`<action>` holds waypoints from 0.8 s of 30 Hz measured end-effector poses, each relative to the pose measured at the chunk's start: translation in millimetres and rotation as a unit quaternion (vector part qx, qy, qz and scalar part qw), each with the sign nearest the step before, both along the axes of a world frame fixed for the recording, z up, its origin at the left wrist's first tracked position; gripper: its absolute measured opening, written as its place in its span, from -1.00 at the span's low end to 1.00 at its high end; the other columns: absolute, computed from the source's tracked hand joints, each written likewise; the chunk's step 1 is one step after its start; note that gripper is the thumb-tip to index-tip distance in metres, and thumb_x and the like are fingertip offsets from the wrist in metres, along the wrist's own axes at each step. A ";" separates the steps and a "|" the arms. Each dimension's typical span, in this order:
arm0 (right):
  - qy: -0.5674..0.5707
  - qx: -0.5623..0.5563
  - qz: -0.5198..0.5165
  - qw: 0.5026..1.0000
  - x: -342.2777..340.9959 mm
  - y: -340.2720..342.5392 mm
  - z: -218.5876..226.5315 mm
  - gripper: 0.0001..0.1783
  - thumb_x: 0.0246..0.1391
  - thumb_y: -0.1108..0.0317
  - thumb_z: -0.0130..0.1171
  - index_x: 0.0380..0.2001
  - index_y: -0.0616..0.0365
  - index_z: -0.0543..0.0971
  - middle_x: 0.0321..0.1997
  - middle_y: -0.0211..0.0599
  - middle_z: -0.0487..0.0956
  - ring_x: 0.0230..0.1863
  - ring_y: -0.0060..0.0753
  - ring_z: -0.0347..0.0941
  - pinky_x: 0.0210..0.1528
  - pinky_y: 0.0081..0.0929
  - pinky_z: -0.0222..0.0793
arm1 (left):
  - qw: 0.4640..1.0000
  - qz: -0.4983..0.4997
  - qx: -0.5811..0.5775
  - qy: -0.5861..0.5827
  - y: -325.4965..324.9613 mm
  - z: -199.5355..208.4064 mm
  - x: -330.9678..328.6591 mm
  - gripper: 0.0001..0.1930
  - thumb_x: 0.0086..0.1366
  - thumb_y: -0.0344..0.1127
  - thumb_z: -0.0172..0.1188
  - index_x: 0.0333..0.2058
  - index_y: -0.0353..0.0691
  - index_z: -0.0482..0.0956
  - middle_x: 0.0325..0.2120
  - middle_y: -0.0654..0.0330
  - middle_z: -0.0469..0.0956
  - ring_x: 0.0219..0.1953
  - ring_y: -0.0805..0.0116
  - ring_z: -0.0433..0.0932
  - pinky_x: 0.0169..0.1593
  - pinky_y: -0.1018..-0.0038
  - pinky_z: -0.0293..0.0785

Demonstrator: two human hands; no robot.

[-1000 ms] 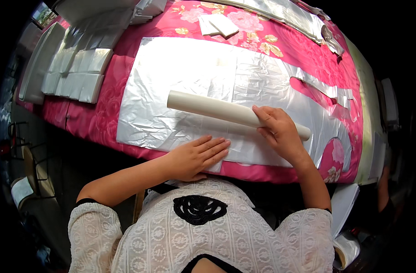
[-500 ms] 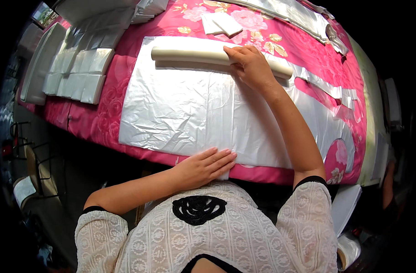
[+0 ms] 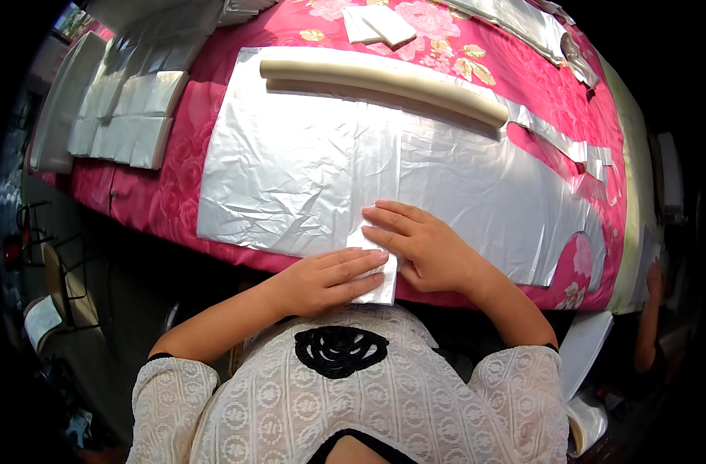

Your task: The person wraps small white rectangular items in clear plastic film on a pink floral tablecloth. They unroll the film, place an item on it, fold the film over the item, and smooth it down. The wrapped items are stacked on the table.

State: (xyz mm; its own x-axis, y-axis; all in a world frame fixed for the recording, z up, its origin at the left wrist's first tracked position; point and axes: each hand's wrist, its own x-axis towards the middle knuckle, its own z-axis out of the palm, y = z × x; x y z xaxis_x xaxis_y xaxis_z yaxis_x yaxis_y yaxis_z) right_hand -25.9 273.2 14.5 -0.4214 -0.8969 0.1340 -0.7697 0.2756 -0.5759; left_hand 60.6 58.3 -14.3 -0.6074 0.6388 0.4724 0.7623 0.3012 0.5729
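Note:
White plastic bags (image 3: 279,170) lie spread flat before me, wrinkled on the left, with handle cut-outs at the right end. At their near edge is a narrow folded white plastic strip (image 3: 382,288). My left hand (image 3: 322,280) rests flat across this strip, fingers stretched out. My right hand (image 3: 422,243) lies at the strip's far end, fingers extended over it and the thumb bent underneath, partly hidden. A long cream-coloured tube (image 3: 384,83) lies across the far side of the bags, touched by neither hand.
Folded white packets (image 3: 132,139) stand in rows at the left beside a clear tray (image 3: 67,108). Two small white packets (image 3: 380,25) lie beyond the tube on the pink flowered cloth (image 3: 187,170). Another person's arm (image 3: 650,317) shows at the right edge.
My right hand has let go of the tube and come back toward me to the strip, beside my left hand. The tube stays on the bags.

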 end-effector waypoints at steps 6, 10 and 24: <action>0.086 -0.050 -0.108 0.989 5.7 -2.7 -16.0 -0.64 -0.22 0.50 0.14 -0.21 0.16 0.51 -0.02 -0.23 0.46 0.01 -0.18 0.37 0.02 -0.33 0.33 | 0.977 0.104 -0.177 0.060 -2.3 11.9 -23.6 -0.47 -0.03 -0.36 0.10 -0.01 -0.33 0.39 0.05 0.03 0.35 0.13 0.16 0.32 0.20 0.26 0.20; 0.101 -0.063 -0.125 0.985 -0.5 -1.1 -15.7 -0.68 -0.22 0.50 0.16 -0.27 0.12 0.54 -0.14 -0.31 0.52 -0.12 -0.25 0.43 -0.11 -0.38 0.38 | 0.974 0.150 -0.169 0.033 -5.5 5.7 -33.7 -0.46 -0.09 -0.44 0.12 -0.02 -0.35 0.39 -0.05 0.04 0.43 0.03 0.15 0.41 0.11 0.25 0.31; -0.397 0.095 -0.309 0.859 -66.1 -20.7 6.8 -0.71 0.08 0.26 0.09 -0.56 0.27 0.56 -0.65 -0.39 0.51 -0.63 -0.63 0.44 -0.55 -0.67 0.25 | 0.939 0.289 0.051 -0.181 7.3 25.8 -56.9 -0.49 0.18 -0.38 0.07 0.10 -0.43 0.22 0.04 -0.18 0.32 -0.01 -0.06 0.40 0.08 0.25 0.32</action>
